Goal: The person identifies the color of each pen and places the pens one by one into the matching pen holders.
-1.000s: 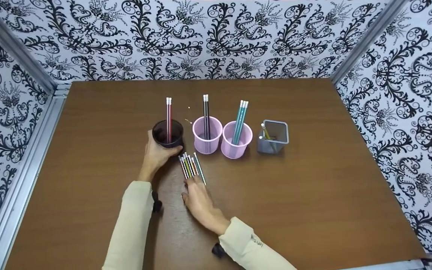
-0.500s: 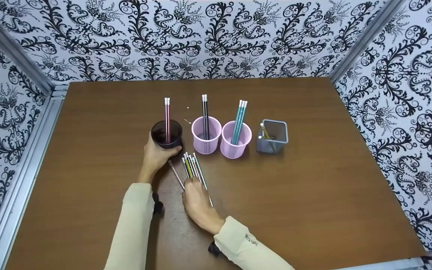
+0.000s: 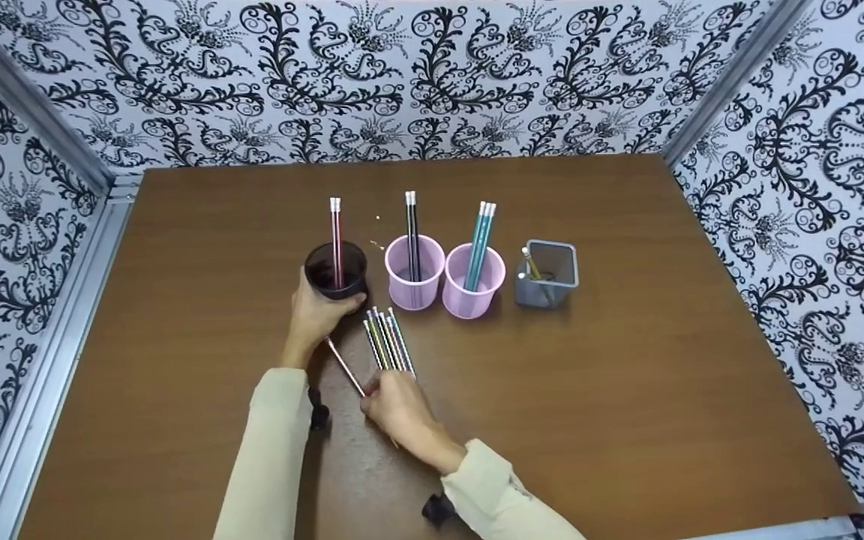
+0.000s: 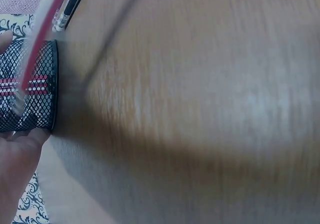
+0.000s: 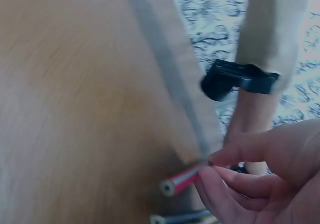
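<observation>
My left hand (image 3: 312, 311) holds a black mesh pencil cup (image 3: 358, 289) around its near left side; red-striped pencils (image 3: 337, 240) with white eraser ends stand in it. Between thumb and fingers, my right hand (image 3: 402, 409) pinches a red-and-white striped pencil (image 3: 346, 369), also seen in the right wrist view as a red pencil (image 5: 184, 181). Its eraser end points toward the cup, still outside it. Under and beyond the right hand lies a row of several loose pencils (image 3: 387, 341). In the left wrist view the pencil crosses in front of the mesh cup (image 4: 44, 59).
Right of the black cup stand a pink cup (image 3: 411, 296) with black pencils and a second pink cup (image 3: 468, 304) with teal pencils. Farther right is a grey square mesh holder (image 3: 537, 295) with yellowish pencils. Small light specks (image 3: 376, 245) lie behind the cups.
My right hand has separated the red-striped pencil from the loose row and drawn it left and slightly toward me. The left hand keeps its hold on the black cup.
</observation>
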The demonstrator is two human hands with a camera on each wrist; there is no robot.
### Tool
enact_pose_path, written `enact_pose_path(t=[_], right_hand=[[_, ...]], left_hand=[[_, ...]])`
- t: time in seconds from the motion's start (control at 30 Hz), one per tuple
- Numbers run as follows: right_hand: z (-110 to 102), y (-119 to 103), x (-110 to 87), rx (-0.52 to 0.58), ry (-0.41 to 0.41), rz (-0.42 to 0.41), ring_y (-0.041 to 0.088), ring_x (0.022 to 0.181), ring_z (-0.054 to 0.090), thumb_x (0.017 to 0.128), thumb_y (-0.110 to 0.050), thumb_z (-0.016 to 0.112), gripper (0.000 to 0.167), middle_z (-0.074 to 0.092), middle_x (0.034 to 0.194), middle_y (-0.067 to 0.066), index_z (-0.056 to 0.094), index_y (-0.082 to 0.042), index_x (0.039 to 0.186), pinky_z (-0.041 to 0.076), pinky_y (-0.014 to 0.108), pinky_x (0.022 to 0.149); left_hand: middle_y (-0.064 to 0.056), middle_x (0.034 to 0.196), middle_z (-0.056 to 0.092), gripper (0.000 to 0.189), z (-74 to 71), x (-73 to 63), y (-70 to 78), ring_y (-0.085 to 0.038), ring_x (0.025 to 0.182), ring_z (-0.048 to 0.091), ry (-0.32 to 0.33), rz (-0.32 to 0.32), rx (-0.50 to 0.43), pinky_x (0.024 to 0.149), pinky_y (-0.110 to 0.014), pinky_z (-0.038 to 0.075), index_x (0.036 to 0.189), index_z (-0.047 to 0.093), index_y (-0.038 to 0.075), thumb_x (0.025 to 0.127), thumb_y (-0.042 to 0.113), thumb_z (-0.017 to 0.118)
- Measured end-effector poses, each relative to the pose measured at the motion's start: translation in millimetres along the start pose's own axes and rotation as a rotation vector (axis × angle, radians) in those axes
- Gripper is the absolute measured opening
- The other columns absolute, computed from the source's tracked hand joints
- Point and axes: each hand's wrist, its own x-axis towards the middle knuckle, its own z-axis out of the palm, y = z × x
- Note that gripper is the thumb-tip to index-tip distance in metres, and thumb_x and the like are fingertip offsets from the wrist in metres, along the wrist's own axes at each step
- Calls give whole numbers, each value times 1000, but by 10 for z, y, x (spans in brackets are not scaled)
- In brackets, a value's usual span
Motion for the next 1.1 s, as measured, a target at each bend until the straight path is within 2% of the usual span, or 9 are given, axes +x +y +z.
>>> enact_pose_path(t=[0.13, 0.33, 0.57, 0.77, 1.0, 1.1], right_hand=[[-173, 30, -66, 104, -88, 113, 7, 65, 62, 76, -2, 74, 11, 73, 74, 3, 76, -7, 86, 53, 22, 62], [-387, 51, -87, 113, -114, 136, 6, 69, 58, 79, -5, 74, 9, 70, 75, -1, 76, -10, 87, 50, 22, 66], [-584, 5, 67, 212, -82, 19, 4, 62, 55, 78, -2, 68, 12, 72, 78, 7, 73, -3, 89, 50, 17, 60], [-693, -96, 307, 248, -20, -58, 5, 68, 59, 77, -4, 68, 16, 73, 83, 10, 71, -2, 93, 53, 18, 65], [-715, -161, 606, 285, 62, -193, 7, 73, 63, 81, -6, 67, 14, 75, 86, 13, 71, -2, 93, 52, 19, 67], [-738, -211, 726, 332, 73, -198, 5, 75, 62, 84, -6, 68, 14, 74, 90, 13, 71, -2, 96, 52, 19, 70]], left_hand=[[-17, 137, 60, 97, 7, -1, 5, -33, 129, 55, 2, -4, -3, 114, -44, 39, 146, 38, 8, 67, 20, 92], [-19, 138, 59, 96, -4, 3, 6, -34, 131, 54, 0, -7, -6, 115, -44, 39, 146, 37, 7, 68, 20, 91], [-20, 137, 59, 92, 16, 6, -10, -39, 130, 54, -2, -3, 59, 110, -49, 42, 143, 37, 7, 69, 25, 90], [-20, 134, 61, 92, 36, 3, -15, -38, 126, 56, 6, -7, 40, 107, -48, 43, 141, 39, 7, 66, 24, 92], [-19, 134, 61, 95, 25, -1, 9, -37, 125, 56, 8, -22, 43, 107, -47, 44, 142, 39, 9, 66, 26, 92], [-19, 135, 61, 96, 20, 2, 6, -36, 126, 56, 3, -21, 43, 108, -47, 43, 143, 38, 9, 66, 27, 91]])
